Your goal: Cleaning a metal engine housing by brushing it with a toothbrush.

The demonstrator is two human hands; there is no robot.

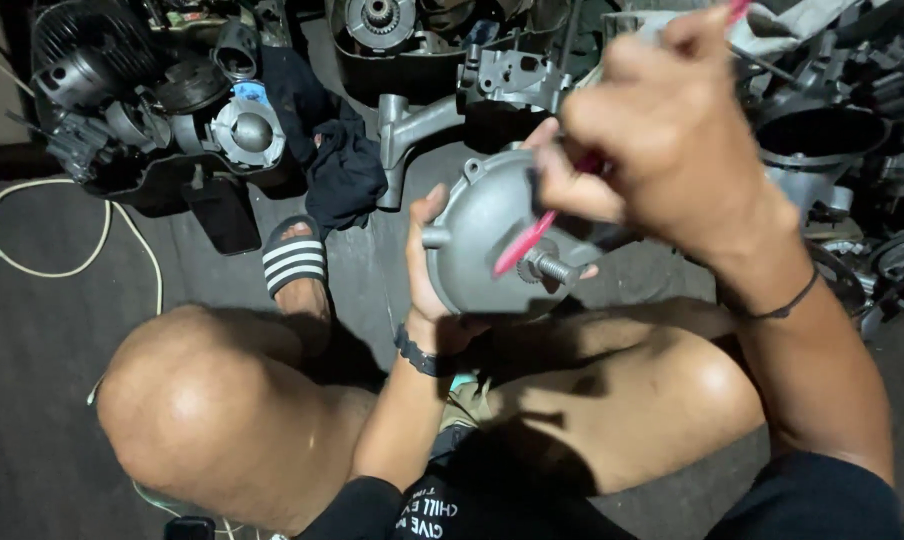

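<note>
My left hand [424, 262] grips the rim of a round grey metal engine cover [482, 225], holding it up above my knees. A threaded stud [547, 267] sticks out of the cover's face. My right hand [662, 130] is closed around a thin pink-red tool [527, 240], perhaps a brush handle, whose tip rests on the cover beside the stud. The tool's upper end pokes out above my fist at the top of the view.
Engine parts lie on the dark floor: a black engine block [132, 90] at upper left, a grey casing [452, 100] at upper middle, more housings [832, 130] at right. A dark cloth [342, 170], a white cable [32, 270] and my sandalled foot [294, 262] lie nearby.
</note>
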